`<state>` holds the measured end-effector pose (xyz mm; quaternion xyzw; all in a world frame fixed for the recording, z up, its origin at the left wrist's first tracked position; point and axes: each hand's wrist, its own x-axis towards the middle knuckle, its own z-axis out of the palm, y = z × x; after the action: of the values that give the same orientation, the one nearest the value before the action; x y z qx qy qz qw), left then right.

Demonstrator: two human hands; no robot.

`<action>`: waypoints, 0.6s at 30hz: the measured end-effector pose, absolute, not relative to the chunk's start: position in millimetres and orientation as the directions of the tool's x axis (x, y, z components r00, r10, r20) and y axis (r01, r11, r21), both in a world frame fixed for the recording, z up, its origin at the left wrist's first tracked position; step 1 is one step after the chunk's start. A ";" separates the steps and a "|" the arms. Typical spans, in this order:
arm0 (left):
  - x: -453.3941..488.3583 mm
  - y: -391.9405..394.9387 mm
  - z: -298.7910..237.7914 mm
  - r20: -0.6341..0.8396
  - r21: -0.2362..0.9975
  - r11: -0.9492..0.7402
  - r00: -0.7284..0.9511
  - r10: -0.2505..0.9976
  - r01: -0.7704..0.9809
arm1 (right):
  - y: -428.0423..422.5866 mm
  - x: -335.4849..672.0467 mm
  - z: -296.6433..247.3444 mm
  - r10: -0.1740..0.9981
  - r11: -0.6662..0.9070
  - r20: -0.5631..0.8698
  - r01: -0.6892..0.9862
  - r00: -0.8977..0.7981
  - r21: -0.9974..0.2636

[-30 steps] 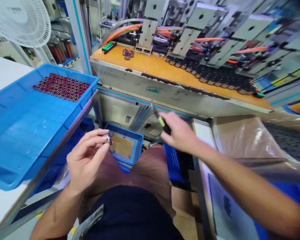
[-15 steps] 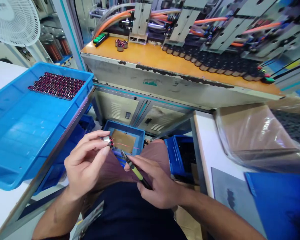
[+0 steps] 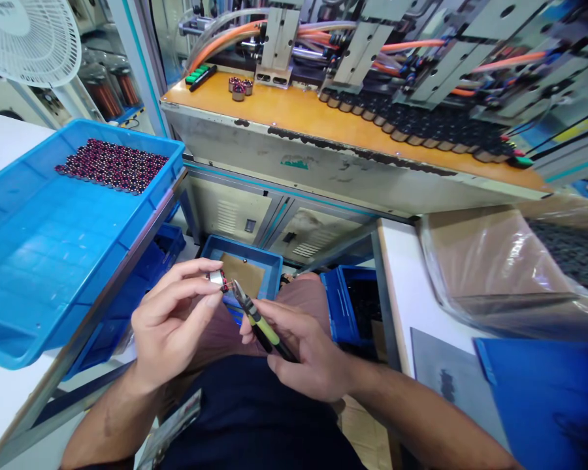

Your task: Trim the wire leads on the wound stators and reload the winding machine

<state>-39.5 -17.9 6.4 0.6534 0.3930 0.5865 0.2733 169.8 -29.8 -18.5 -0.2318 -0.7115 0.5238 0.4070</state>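
Currently, the left hand (image 3: 171, 326) pinches a small coil part (image 3: 216, 279) between thumb and fingertips, its silver side toward the palm and its red-and-black windings facing right. The part is held up in the air above the person's lap, beyond the right edge of the left counter (image 3: 10, 134). Fine wire ends stick out of it toward the pliers (image 3: 262, 326), which the right hand (image 3: 306, 346) grips around their green-and-black handles. The tips of the tool point up and left, right at the wires; whether they touch is too small to tell.

Along the left counter's right edge sits a large blue tray (image 3: 44, 241), with packed rows of red-and-black coils (image 3: 112, 165) gathered by its far edge, toward the far right corner. Ahead, the orange counter (image 3: 274, 108) carries green and black markers (image 3: 200, 77) in its far left corner, a little cluster of coils (image 3: 239, 88) just right of them, and many dark round parts (image 3: 411, 124) over its right half, reaching near the right end. Down below stands a smaller blue tray (image 3: 278, 264) with brown cardboard (image 3: 249, 277) inside. On the right counter (image 3: 396, 261), a grey sheet (image 3: 451, 378) lies by the left edge, beside a blue bin (image 3: 543, 405).
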 end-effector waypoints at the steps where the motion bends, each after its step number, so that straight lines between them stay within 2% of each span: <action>1: -39.7 -18.1 6.2 0.551 0.819 -0.541 0.002 0.835 0.193 | -30.5 169.4 -19.3 0.763 0.316 0.333 -0.131 -0.554 -0.940; 4: -39.9 -18.2 6.0 0.549 0.819 -0.539 0.002 0.836 0.196 | -32.8 168.5 -20.1 0.775 0.241 0.300 -0.179 -0.557 -0.954; 7: -40.0 -17.8 6.0 0.551 0.819 -0.541 0.004 0.835 0.191 | -33.8 168.3 -19.0 0.779 0.237 0.300 -0.184 -0.550 -0.954; 14: -40.7 -17.2 6.0 0.550 0.817 -0.539 0.005 0.835 0.205 | -33.8 169.2 -22.0 0.786 0.252 0.296 -0.157 -0.542 -0.955; 18: -40.7 -17.5 5.0 0.540 0.824 -0.529 -0.002 0.842 0.202 | -36.6 171.9 -25.5 0.787 0.237 0.243 -0.086 -0.568 -0.968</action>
<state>-40.7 -17.5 5.0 0.6510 0.4007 0.5835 0.2740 171.9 -36.6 -25.5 -0.2561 -0.6840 0.5622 0.3880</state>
